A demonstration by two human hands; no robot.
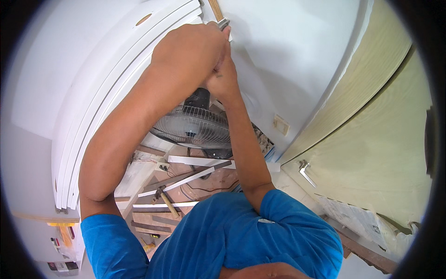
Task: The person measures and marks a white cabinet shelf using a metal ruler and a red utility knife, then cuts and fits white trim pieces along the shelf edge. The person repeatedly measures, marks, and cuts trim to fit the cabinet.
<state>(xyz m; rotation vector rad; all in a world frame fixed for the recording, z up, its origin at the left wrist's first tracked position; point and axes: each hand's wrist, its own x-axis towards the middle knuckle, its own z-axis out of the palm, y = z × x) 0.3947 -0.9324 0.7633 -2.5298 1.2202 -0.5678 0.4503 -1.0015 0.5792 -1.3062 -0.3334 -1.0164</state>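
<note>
Both my arms are raised toward the top centre of the head view. My left hand (195,46) is in front, its fingers curled out of sight near a small grey metal piece (224,23) at the foot of a narrow wooden strip (215,9) against the white wall. My right hand (222,76) is closed just behind and below it, its thumb beside the metal piece; what the two hands grip is mostly hidden. White curved-looking mouldings (79,135) run along the left of my arms.
A black standing fan (190,125) is below my hands. White and brown strips (190,159), cables and a hammer (167,202) lie on the floor. A pale door (367,139) with a lever handle (306,174) is at the right; a wall switch (281,124) is beside it.
</note>
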